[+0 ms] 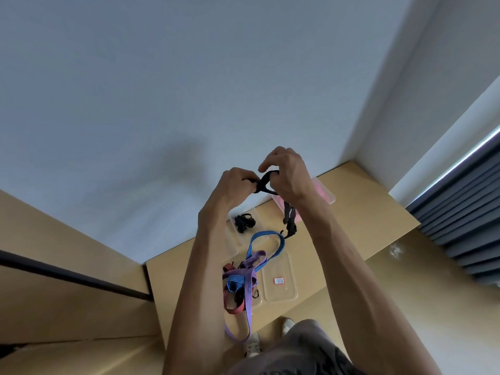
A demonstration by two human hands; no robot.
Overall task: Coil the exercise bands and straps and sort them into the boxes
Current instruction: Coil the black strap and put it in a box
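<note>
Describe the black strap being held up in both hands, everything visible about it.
The black strap looks like flat, dark woven webbing. Its upper part is bent into a small loop, pinched between the left hand and the right hand, raised above the table. From the right hand a tail hangs down, slightly twisted, ending in what seems a dark buckle or hook near the blue band. Whether the tail's end touches the table cannot be told.

A plain pale grey-white wall [162, 104] rises behind the light wooden worktop [351, 212]. Right of the worktop, dark grey pleated curtains [460, 234] hang below a bright strip, probably daylight. Tan wood-look floor [405, 293] lies below the worktop.
</note>
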